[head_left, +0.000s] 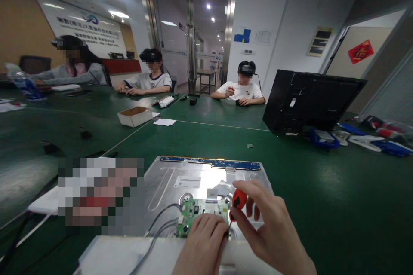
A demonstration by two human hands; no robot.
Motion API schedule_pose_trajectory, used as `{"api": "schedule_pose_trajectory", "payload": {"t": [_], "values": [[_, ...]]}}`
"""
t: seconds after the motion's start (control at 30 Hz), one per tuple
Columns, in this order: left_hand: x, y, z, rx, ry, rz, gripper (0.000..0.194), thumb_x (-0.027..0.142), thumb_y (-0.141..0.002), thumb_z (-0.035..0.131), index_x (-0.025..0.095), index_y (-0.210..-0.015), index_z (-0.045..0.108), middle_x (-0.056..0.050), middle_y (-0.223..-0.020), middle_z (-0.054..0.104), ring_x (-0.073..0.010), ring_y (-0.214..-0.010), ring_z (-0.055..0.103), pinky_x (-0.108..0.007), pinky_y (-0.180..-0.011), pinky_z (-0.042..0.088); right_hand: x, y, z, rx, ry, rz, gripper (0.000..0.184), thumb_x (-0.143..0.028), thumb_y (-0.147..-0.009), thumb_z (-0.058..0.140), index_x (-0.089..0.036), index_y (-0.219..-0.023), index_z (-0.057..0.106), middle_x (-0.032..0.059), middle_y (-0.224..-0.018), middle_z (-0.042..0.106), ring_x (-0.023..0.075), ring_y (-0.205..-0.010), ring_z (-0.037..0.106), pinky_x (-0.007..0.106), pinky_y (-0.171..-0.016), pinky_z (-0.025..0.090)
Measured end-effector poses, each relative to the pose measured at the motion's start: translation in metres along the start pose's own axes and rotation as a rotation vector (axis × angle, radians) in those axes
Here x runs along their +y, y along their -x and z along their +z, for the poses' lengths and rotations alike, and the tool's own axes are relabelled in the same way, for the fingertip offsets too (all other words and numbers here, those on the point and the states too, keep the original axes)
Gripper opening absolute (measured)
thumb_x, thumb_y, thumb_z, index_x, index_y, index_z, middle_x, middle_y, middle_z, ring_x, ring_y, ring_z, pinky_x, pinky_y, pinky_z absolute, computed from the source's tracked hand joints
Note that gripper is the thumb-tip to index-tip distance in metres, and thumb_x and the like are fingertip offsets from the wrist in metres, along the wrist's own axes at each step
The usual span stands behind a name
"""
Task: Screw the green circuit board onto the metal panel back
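Observation:
A green circuit board [201,208] sits on the metal back of a flat display panel [161,180]. My left hand [206,236] lies over the board's near right part, its fingers bent together against it; their tips are partly hidden. In my right hand [267,215] is a screwdriver with a short red and black handle [239,200], pinched between thumb and fingers. Its thin shaft points down to the board's right edge, close to my left fingers. Dark and grey cables [161,225] run from the board's left side toward me.
A black monitor-like casing [309,101] stands at the back right, near blue and white bundles [371,139]. Left of the panel is a white object [45,200], partly pixelated. An open cardboard box [135,116] stands farther back. Three people sit across the green table [322,189].

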State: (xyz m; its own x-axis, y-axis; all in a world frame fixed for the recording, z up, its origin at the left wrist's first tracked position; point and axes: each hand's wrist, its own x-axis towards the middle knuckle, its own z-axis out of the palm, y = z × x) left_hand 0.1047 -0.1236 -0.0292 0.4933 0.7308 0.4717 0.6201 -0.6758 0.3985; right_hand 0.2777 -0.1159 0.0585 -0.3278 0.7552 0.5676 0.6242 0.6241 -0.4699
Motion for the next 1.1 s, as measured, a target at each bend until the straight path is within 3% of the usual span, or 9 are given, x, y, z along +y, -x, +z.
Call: {"api": "schedule_pose_trajectory", "payload": {"t": [0.17,0.4,0.73,0.93,1.1], "values": [[0.0013,-0.0009,-0.0007,0.011,-0.014,0.003,0.028,0.004,-0.085,0.039,0.020,-0.102,0.055,-0.008,-0.103,0.063,-0.0245,-0.095,0.058,-0.041,-0.087,0.046,0.0020,-0.0010,0.0001,-0.014,0.050,-0.015,0.034,-0.026,-0.091,0.057,-0.028,-0.122,0.044,-0.0014,-0.085,0.059,0.0149,-0.066,0.055,0.026,-0.052,0.037],[0.0003,-0.0016,-0.0037,-0.046,-0.017,0.014,0.027,0.005,-0.084,0.041,0.019,-0.103,0.055,-0.008,-0.101,0.063,-0.0243,-0.095,0.058,-0.041,-0.088,0.046,-0.0043,-0.0008,-0.0046,-0.037,-0.005,0.013,0.050,-0.014,-0.086,0.050,-0.027,-0.132,0.037,0.0017,-0.104,0.062,0.0145,-0.070,0.057,0.029,-0.060,0.043],[-0.0003,-0.0005,-0.0010,-0.007,0.007,0.001,0.026,0.005,-0.087,0.040,0.020,-0.102,0.056,-0.007,-0.101,0.063,-0.0249,-0.095,0.057,-0.042,-0.087,0.045,0.0025,-0.0012,0.0002,0.012,0.038,-0.016,0.034,-0.023,-0.092,0.053,-0.028,-0.124,0.046,0.0022,-0.091,0.059,0.0158,-0.072,0.057,0.025,-0.051,0.039],[0.0016,-0.0010,-0.0023,-0.015,0.010,-0.019,0.024,0.008,-0.089,0.039,0.020,-0.104,0.054,-0.008,-0.102,0.062,-0.0251,-0.096,0.057,-0.042,-0.088,0.046,-0.0013,-0.0002,-0.0037,-0.083,-0.024,0.000,0.048,-0.018,-0.091,0.049,-0.030,-0.136,0.037,0.0038,-0.113,0.060,0.0155,-0.077,0.058,0.028,-0.060,0.044],[0.0001,-0.0016,-0.0045,-0.036,-0.017,0.002,0.021,0.010,-0.088,0.044,0.021,-0.103,0.054,-0.007,-0.103,0.063,-0.0249,-0.095,0.059,-0.041,-0.087,0.048,-0.0015,0.0000,-0.0019,-0.057,-0.008,0.000,0.045,-0.018,-0.091,0.049,-0.030,-0.133,0.038,0.0021,-0.103,0.061,0.0150,-0.071,0.058,0.029,-0.058,0.043]]}}
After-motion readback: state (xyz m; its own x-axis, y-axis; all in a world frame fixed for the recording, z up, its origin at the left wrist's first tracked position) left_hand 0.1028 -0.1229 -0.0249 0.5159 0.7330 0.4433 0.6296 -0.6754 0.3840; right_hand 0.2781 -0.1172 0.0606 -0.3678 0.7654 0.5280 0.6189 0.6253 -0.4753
